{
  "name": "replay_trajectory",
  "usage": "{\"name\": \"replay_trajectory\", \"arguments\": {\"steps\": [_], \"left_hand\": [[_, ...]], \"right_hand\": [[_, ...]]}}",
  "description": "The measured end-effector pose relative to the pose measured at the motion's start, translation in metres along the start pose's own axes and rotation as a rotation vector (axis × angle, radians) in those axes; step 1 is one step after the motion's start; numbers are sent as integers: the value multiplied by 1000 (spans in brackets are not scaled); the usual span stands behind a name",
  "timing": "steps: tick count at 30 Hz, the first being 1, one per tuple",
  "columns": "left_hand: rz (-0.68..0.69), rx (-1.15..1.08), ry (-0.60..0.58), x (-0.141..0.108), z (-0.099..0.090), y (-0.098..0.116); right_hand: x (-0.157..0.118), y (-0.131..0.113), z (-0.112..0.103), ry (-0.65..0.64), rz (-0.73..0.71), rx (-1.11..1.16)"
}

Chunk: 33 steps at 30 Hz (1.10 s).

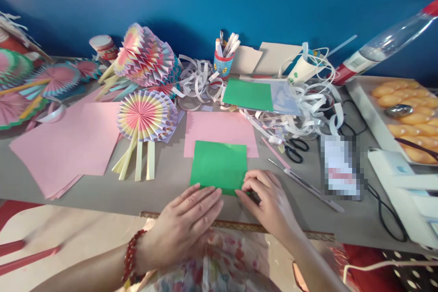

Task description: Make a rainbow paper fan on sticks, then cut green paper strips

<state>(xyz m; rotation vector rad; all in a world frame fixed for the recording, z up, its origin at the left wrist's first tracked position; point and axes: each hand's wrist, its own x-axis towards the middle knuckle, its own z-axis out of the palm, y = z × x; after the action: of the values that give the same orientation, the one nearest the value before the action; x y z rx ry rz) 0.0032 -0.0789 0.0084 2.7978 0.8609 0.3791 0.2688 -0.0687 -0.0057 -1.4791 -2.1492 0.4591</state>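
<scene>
A green sheet of paper (219, 164) lies on the grey table in front of me, its far part overlapping a pink sheet (222, 125). My left hand (191, 219) rests flat at the sheet's near edge, fingers stretched out and fingertips on the paper. At the near right corner, my right hand (268, 200) has its fingers curled, with thumb and index finger closed on the paper's edge. Right of that hand lies a craft knife (308, 185), and beyond it a pair of black-handled scissors (296, 150).
Paper fans (140, 116) and pink sheets (78, 139) occupy the left. Behind are a pen cup (224, 64), another green sheet (248, 94) and curled paper strips (318, 105). A plastic bottle (379, 48), a tray of bread (362, 96) and a white device (393, 182) stand right.
</scene>
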Motion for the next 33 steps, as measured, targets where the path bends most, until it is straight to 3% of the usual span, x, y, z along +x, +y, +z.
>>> {"name": "replay_trajectory", "arguments": {"steps": [2,7,33], "left_hand": [[59,58,-75,1,2,6],[9,160,-156,-1,9,9],[-21,215,-178,-4,18,13]], "right_hand": [[0,0,0,7,-2,1],[1,-1,0,11,-12,8],[1,0,-1,-28,-6,-2]]}}
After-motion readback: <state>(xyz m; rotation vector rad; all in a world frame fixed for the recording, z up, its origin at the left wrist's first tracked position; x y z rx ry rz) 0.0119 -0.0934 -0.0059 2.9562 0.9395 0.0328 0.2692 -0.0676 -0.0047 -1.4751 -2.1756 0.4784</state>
